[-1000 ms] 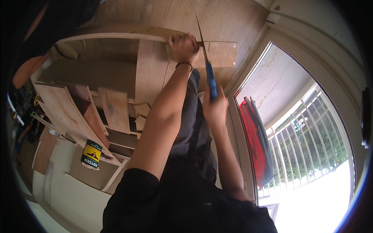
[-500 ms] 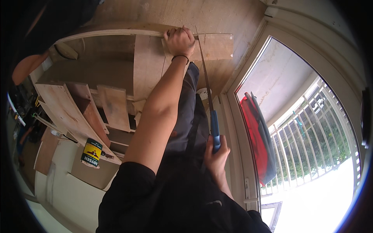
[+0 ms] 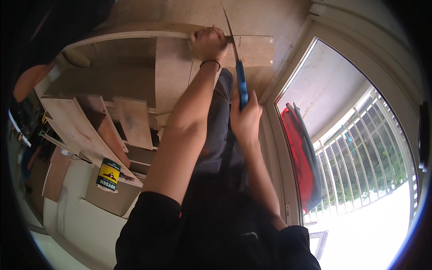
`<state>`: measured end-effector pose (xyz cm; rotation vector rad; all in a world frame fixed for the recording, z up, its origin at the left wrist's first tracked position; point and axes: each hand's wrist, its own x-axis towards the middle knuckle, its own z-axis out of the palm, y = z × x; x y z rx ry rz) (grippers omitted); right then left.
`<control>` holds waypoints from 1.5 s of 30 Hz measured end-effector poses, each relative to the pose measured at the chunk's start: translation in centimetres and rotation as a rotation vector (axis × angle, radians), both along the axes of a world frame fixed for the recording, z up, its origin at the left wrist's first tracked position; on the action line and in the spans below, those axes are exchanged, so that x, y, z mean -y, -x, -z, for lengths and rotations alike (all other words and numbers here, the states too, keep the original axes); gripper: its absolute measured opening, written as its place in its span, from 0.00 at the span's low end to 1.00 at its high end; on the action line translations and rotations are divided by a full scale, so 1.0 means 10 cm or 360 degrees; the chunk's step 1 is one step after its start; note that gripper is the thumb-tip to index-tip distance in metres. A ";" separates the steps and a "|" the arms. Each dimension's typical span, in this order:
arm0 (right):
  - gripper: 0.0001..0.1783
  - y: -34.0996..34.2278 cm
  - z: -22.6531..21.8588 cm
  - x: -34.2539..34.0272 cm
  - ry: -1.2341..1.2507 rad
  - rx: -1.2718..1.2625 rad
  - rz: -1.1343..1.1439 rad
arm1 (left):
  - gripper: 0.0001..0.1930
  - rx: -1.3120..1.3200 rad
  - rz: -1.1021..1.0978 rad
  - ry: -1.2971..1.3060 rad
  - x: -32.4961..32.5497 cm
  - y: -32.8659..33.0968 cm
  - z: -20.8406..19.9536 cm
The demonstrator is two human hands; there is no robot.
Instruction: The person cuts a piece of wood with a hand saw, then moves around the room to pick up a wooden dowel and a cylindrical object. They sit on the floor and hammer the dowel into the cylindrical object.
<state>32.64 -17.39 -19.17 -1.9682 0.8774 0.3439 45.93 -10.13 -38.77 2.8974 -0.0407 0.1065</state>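
My right hand (image 3: 246, 119) is wrapped round the blue handle of a handsaw (image 3: 242, 83). The thin blade points up and away, beside a plywood board (image 3: 255, 48), with its tip past the board's far edge. Just left of the blade, my left hand (image 3: 209, 43) is closed over the board, knuckles up, and presses it against the wooden surface below. The fingertips of that hand are hidden. Under my left wrist stands my bent leg in dark trousers (image 3: 220, 94).
Several plywood pieces (image 3: 132, 119) lean at the left, beside a green and yellow pack (image 3: 108, 174). A white door frame (image 3: 288, 90) stands close on the right, with red and grey cloth (image 3: 299, 157) beyond. Another person's arm (image 3: 32, 81) shows at the far left.
My right hand has pushed the handsaw forward and up, so its handle is now close to the board. My left hand stays in place on the board.
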 end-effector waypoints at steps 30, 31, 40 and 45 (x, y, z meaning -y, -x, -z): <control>0.14 -0.36 -0.02 0.07 -0.0030 -0.0506 -0.0088 | 0.21 0.0024 0.0085 -0.0062 0.01 -0.01 -0.02; 0.17 -0.71 0.34 0.07 0.0000 -0.0432 -0.0115 | 0.20 -0.0027 0.0070 -0.0048 0.01 -0.02 -0.01; 0.12 0.41 -0.30 -0.02 -0.0034 -0.0164 0.0069 | 0.20 0.0014 0.0096 -0.0121 0.00 -0.01 0.01; 0.11 0.58 -1.13 0.08 -0.0072 -0.0586 0.0086 | 0.20 0.0031 0.0074 -0.0042 0.00 0.01 0.02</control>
